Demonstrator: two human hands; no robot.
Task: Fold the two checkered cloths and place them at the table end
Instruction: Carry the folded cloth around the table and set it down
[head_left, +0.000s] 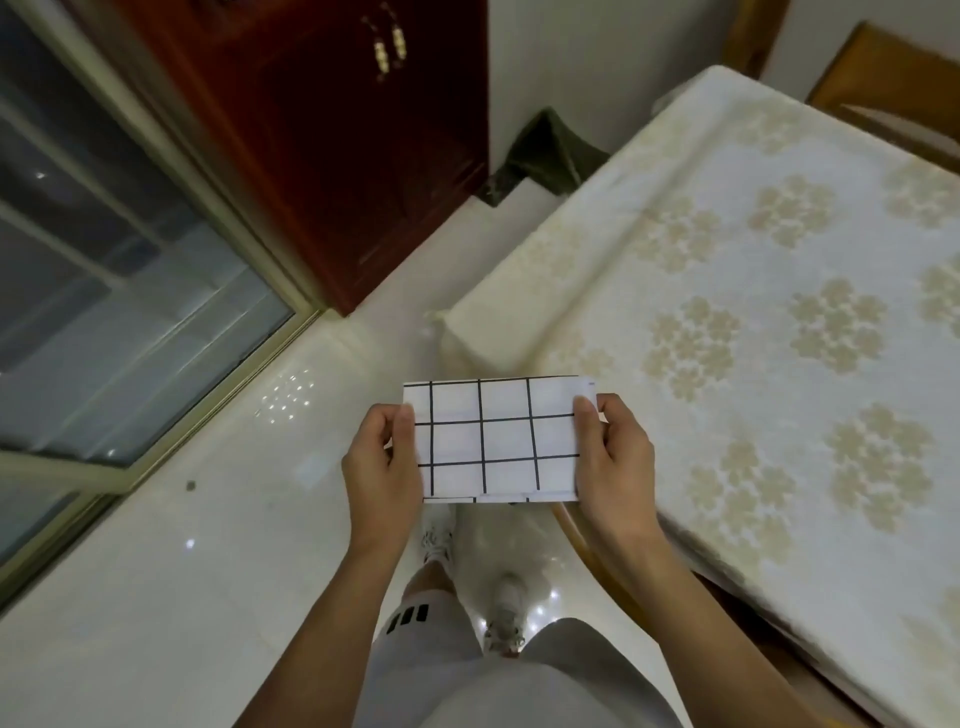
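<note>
A white cloth with a black grid, the checkered cloth (498, 441), is folded into a small flat rectangle and held in the air in front of me, above the floor. My left hand (382, 467) pinches its left edge, thumb on top. My right hand (613, 457) pinches its right edge the same way. The table (753, 322), covered with a cream flower-patterned cover, stretches to the right and far right of the cloth. Only one checkered cloth is in view.
A dark red wooden cabinet (332, 130) stands at the back left, beside a glass sliding door (104, 260). A dark green cloth (545, 150) lies on the floor behind the table's far corner. Glossy white floor tiles (208, 571) lie below; my legs and shoes show underneath.
</note>
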